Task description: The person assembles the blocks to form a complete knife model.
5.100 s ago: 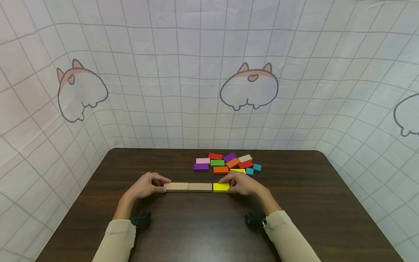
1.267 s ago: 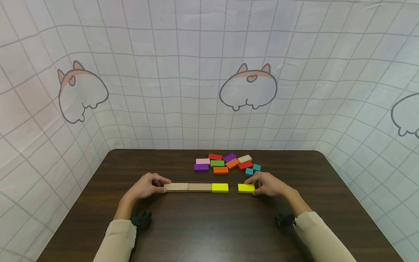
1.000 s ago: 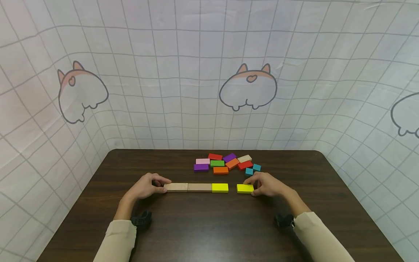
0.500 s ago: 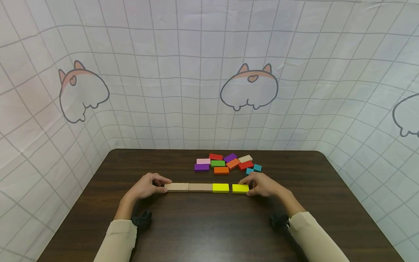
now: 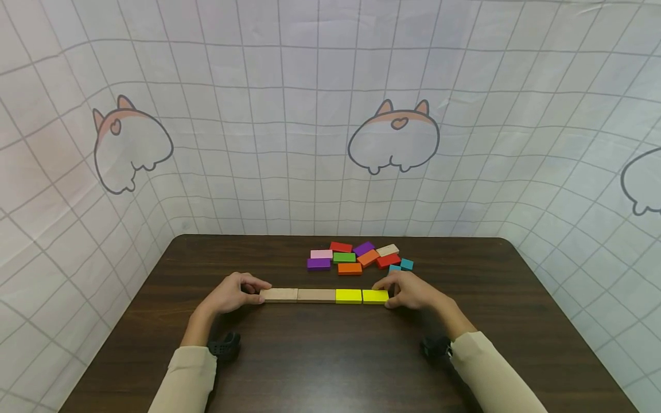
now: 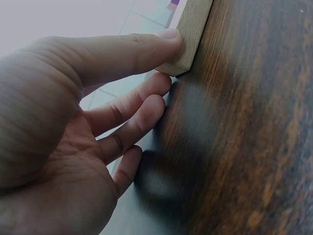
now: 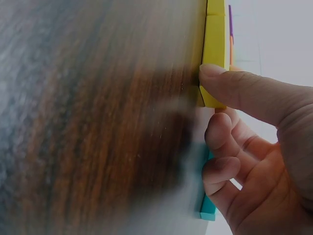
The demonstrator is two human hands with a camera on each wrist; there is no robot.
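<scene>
Two plain wooden blocks, a left one (image 5: 279,295) and a middle one (image 5: 317,295), lie end to end on the table. A yellow block (image 5: 348,296) continues the row, and a second yellow block (image 5: 374,296) lies at its right end, with a thin dark seam between the two. My left hand (image 5: 232,293) pinches the row's left end, its thumb on the near face of the wooden block (image 6: 193,29). My right hand (image 5: 413,292) pinches the right-end yellow block (image 7: 214,44) between thumb and fingers; the far fingertips are partly hidden.
Behind the row lies a loose group of coloured blocks, among them a purple block (image 5: 318,264), an orange block (image 5: 349,269), a green block (image 5: 343,258) and a small blue block (image 5: 407,264). A gridded cloth (image 5: 289,172) hangs beyond the dark table (image 5: 310,367).
My right hand let go of the first yellow block, took a second from the group and slid it left up to the row's end. My left hand has stayed at the left end.
</scene>
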